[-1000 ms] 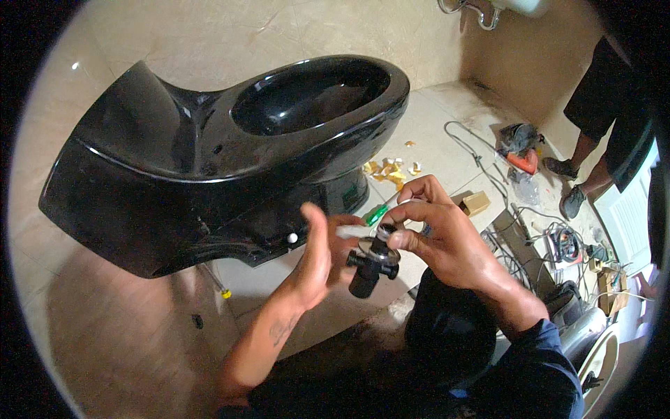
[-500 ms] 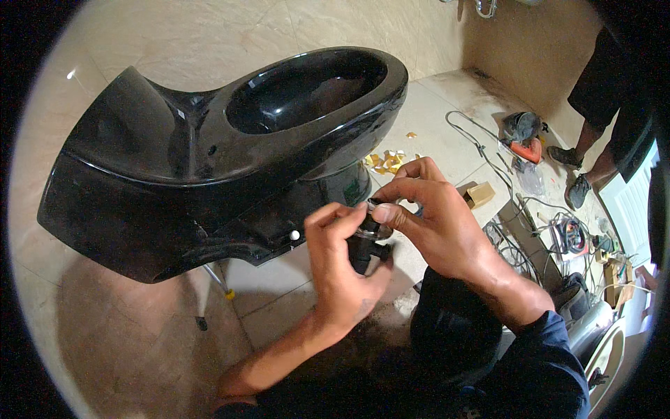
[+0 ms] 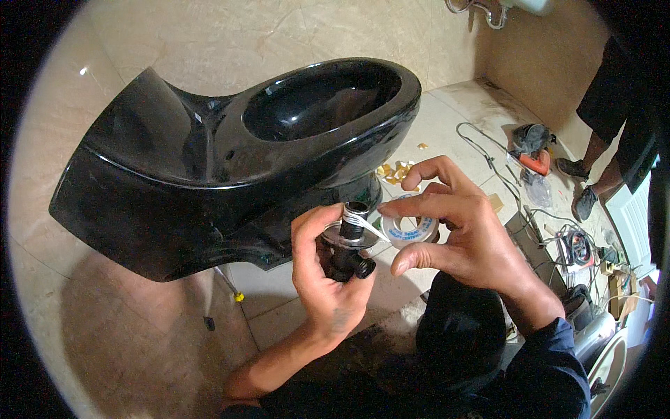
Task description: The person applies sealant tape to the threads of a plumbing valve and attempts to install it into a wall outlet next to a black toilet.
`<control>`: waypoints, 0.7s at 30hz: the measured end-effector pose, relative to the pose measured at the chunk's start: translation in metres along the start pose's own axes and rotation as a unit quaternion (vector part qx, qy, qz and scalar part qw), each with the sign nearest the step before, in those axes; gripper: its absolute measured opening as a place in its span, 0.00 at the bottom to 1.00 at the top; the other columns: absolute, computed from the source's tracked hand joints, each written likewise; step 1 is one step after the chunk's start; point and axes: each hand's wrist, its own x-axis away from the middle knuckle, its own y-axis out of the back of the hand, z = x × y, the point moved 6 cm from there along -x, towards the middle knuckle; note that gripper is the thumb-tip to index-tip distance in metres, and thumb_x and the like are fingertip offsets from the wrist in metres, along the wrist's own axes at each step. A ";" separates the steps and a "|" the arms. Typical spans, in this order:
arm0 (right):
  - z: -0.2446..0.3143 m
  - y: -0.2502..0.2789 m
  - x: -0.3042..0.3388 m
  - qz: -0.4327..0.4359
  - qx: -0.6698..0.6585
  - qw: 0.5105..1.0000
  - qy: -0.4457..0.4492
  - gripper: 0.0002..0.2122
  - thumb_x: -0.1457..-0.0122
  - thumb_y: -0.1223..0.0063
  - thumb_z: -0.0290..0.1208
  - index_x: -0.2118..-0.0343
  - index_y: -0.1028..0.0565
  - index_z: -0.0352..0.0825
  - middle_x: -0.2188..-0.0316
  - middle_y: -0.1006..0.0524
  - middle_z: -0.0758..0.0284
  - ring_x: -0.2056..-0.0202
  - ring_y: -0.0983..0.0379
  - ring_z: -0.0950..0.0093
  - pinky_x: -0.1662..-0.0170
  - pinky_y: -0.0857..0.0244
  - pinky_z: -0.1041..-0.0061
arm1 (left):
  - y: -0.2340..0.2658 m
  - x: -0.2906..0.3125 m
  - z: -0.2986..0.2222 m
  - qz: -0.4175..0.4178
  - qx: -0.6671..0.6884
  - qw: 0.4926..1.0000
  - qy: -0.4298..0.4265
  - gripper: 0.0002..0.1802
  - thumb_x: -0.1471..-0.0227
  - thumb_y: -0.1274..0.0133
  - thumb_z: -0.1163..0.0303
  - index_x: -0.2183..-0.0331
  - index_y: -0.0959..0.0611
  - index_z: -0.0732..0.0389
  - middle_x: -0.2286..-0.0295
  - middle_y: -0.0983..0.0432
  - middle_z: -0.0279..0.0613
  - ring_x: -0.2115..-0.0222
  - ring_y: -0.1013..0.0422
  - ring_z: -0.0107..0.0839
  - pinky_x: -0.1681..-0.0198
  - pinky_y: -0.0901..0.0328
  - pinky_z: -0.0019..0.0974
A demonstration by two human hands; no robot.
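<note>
My left hand (image 3: 323, 279) is closed round a black angle valve (image 3: 342, 264) with a shiny round flange about its middle. White tape is wound on the upper end, and a strand runs across to a roll of thread seal tape (image 3: 395, 236). My right hand (image 3: 464, 234) holds that roll between thumb and fingers, just right of the valve. The fingers behind the roll are partly hidden. Beyond both hands lies a glossy black toilet (image 3: 202, 209) with its bowl toward the right.
Scraps of yellow and white paper (image 3: 396, 173) lie by the toilet's base. Tangled cables (image 3: 541, 251), an orange-and-black power tool (image 3: 534, 162) and a cardboard box (image 3: 620, 293) are on the right. Another person's legs (image 3: 594, 157) stand at the far right.
My right hand has drawn back from the valve's end to the right, fingers wider, bringing the tape roll into view. The valve has turned and shifted slightly left in my left hand.
</note>
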 end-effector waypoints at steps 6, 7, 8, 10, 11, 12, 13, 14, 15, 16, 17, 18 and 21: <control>0.002 0.008 0.011 -0.136 0.039 0.989 0.050 0.25 0.65 0.29 0.44 0.63 0.20 0.35 0.63 0.31 0.61 0.67 0.28 0.69 0.69 0.32 0.73 | 0.002 -0.001 -0.003 -0.004 -0.004 1.000 0.021 0.32 0.62 0.45 0.84 0.51 0.33 0.67 0.56 0.38 0.44 0.57 0.35 0.31 0.52 0.39 0.33; 0.000 0.007 0.010 -0.135 0.040 0.989 0.052 0.25 0.65 0.29 0.44 0.63 0.20 0.35 0.63 0.31 0.61 0.67 0.28 0.69 0.69 0.32 0.73 | 0.002 0.000 -0.002 -0.010 -0.020 1.000 0.022 0.32 0.62 0.47 0.84 0.51 0.34 0.66 0.57 0.36 0.42 0.59 0.35 0.28 0.54 0.38 0.31; 0.003 0.008 0.011 -0.170 0.085 0.976 0.102 0.25 0.66 0.29 0.45 0.66 0.22 0.34 0.64 0.31 0.61 0.66 0.28 0.68 0.69 0.33 0.73 | 0.001 0.000 -0.002 -0.016 -0.035 0.999 0.023 0.33 0.63 0.48 0.84 0.50 0.35 0.65 0.58 0.34 0.40 0.60 0.34 0.26 0.56 0.38 0.28; 0.003 0.007 0.014 -0.222 0.086 0.965 0.114 0.25 0.66 0.30 0.47 0.73 0.27 0.32 0.66 0.31 0.60 0.66 0.29 0.65 0.67 0.34 0.71 | 0.003 -0.001 -0.001 -0.023 -0.037 0.999 0.010 0.33 0.63 0.48 0.84 0.50 0.35 0.65 0.58 0.34 0.39 0.60 0.35 0.26 0.56 0.38 0.28; 0.003 0.006 0.015 -0.222 0.086 0.964 0.115 0.25 0.66 0.30 0.47 0.73 0.27 0.32 0.66 0.31 0.60 0.66 0.29 0.65 0.67 0.34 0.71 | 0.004 -0.001 -0.001 -0.029 -0.037 0.999 -0.003 0.33 0.63 0.48 0.85 0.50 0.35 0.65 0.59 0.34 0.39 0.61 0.35 0.25 0.57 0.38 0.28; 0.000 0.006 0.014 -0.218 0.094 0.968 0.088 0.25 0.65 0.31 0.48 0.74 0.28 0.31 0.66 0.32 0.60 0.66 0.30 0.65 0.66 0.35 0.71 | 0.005 -0.001 0.000 -0.032 -0.037 0.999 -0.004 0.33 0.63 0.48 0.85 0.50 0.35 0.65 0.59 0.34 0.39 0.61 0.35 0.25 0.57 0.38 0.28; -0.004 0.005 0.012 -0.207 0.078 0.973 0.064 0.25 0.62 0.33 0.50 0.73 0.28 0.30 0.66 0.31 0.60 0.66 0.31 0.65 0.66 0.35 0.71 | 0.007 0.001 0.001 -0.032 -0.053 0.998 -0.005 0.34 0.63 0.48 0.85 0.50 0.35 0.64 0.59 0.34 0.39 0.61 0.35 0.25 0.57 0.38 0.28; -0.008 0.005 0.009 -0.197 0.063 0.978 0.042 0.25 0.59 0.35 0.51 0.73 0.28 0.30 0.65 0.31 0.59 0.65 0.32 0.64 0.65 0.36 0.72 | 0.008 0.001 0.001 -0.033 -0.070 0.997 -0.006 0.34 0.64 0.49 0.85 0.50 0.34 0.64 0.59 0.34 0.38 0.61 0.35 0.25 0.57 0.38 0.27; -0.008 0.008 0.008 -0.194 0.065 0.978 0.042 0.25 0.59 0.35 0.51 0.73 0.28 0.30 0.65 0.31 0.59 0.65 0.32 0.64 0.65 0.36 0.72 | 0.008 0.001 0.001 -0.036 -0.068 0.997 -0.005 0.34 0.64 0.49 0.85 0.50 0.34 0.64 0.59 0.34 0.38 0.61 0.35 0.25 0.57 0.38 0.27; -0.014 0.005 0.005 -0.137 -0.014 0.990 0.007 0.25 0.57 0.37 0.52 0.73 0.27 0.29 0.64 0.31 0.59 0.65 0.32 0.66 0.64 0.37 0.72 | 0.006 0.001 0.001 -0.030 -0.055 0.998 0.007 0.33 0.64 0.48 0.84 0.50 0.34 0.64 0.59 0.34 0.38 0.61 0.35 0.25 0.57 0.38 0.27; -0.016 0.006 0.002 -0.097 -0.022 0.995 0.018 0.24 0.56 0.37 0.51 0.72 0.27 0.29 0.64 0.31 0.59 0.65 0.32 0.67 0.63 0.37 0.71 | 0.005 0.001 0.002 -0.024 -0.042 0.999 0.018 0.33 0.64 0.48 0.84 0.51 0.34 0.64 0.59 0.34 0.38 0.61 0.35 0.25 0.57 0.38 0.27; -0.016 0.007 0.000 -0.057 -0.034 0.997 0.031 0.24 0.54 0.38 0.51 0.72 0.26 0.29 0.63 0.31 0.59 0.64 0.32 0.68 0.63 0.37 0.71 | 0.006 0.000 0.002 -0.027 -0.042 0.999 0.017 0.33 0.64 0.48 0.84 0.51 0.34 0.64 0.59 0.34 0.38 0.61 0.35 0.25 0.57 0.38 0.27; -0.015 0.011 -0.007 0.023 -0.055 0.996 0.069 0.23 0.53 0.38 0.50 0.71 0.25 0.29 0.64 0.31 0.60 0.63 0.33 0.69 0.62 0.38 0.72 | 0.007 0.000 0.000 -0.018 -0.084 0.996 -0.007 0.33 0.65 0.47 0.83 0.51 0.33 0.64 0.59 0.34 0.37 0.61 0.35 0.25 0.57 0.38 0.27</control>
